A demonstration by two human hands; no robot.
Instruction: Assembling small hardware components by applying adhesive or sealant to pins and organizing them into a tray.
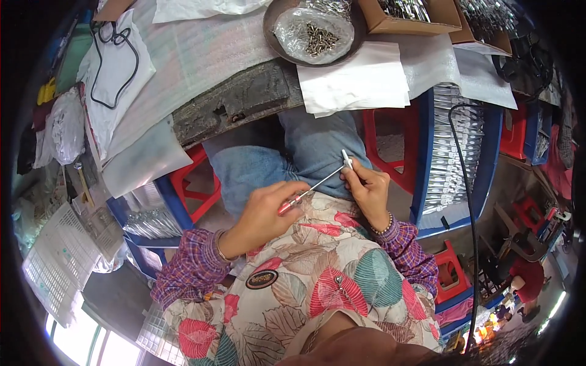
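My left hand (265, 213) is closed around the red and clear handle of a screwdriver (322, 182), whose thin metal shaft points up to the right. In the pinched fingers of my right hand (368, 188) is a small, narrow white and silver piece (346, 157). The screwdriver's tip meets or lies very close to this piece; the fingers partly hide the spot. Both hands are over my lap, in front of the jeans-covered knees (320, 143).
A dark bowl (268, 30) holds a plastic bag of small metal parts on the table. Cardboard boxes (415, 25) of shiny pieces stand beside it. Blue crates (421, 183) with metal pieces flank me, near red stools (390, 165). A black cable (471, 213) hangs at right.
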